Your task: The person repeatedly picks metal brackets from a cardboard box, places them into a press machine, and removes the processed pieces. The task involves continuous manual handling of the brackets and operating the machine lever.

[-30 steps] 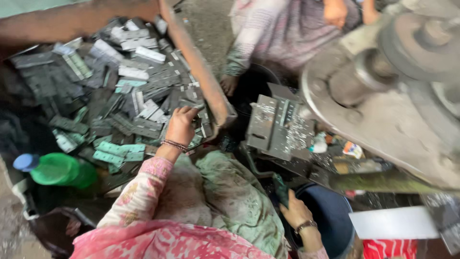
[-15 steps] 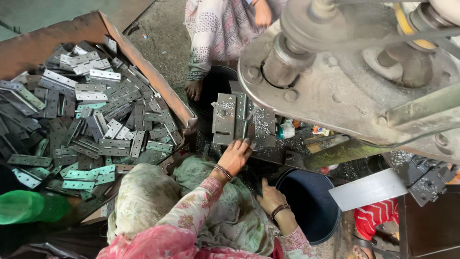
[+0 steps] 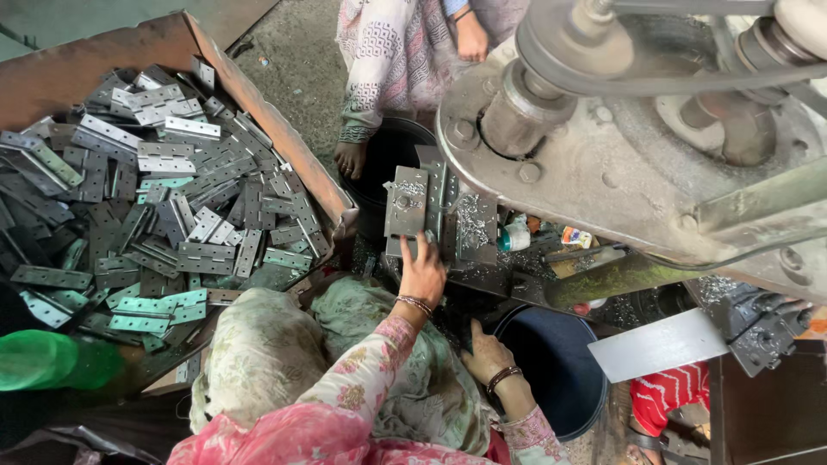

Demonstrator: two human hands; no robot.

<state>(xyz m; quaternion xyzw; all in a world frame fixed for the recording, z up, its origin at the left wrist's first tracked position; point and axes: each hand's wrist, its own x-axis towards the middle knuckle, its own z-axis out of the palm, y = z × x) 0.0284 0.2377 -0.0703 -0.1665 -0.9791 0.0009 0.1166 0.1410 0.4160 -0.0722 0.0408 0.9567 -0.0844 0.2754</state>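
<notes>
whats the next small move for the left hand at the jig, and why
Probably seat the piece flat in the metal jig and draw the fingers clear. The left hand reaches up to the jig's lower edge, fingertips against it, under the heavy machine. The right hand rests by the dark bucket, holding nothing.

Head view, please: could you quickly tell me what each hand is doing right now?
Left hand: fingers curled at the metal fixture; a grasp cannot be told.
Right hand: open, empty, beside the dark bucket.
</notes>
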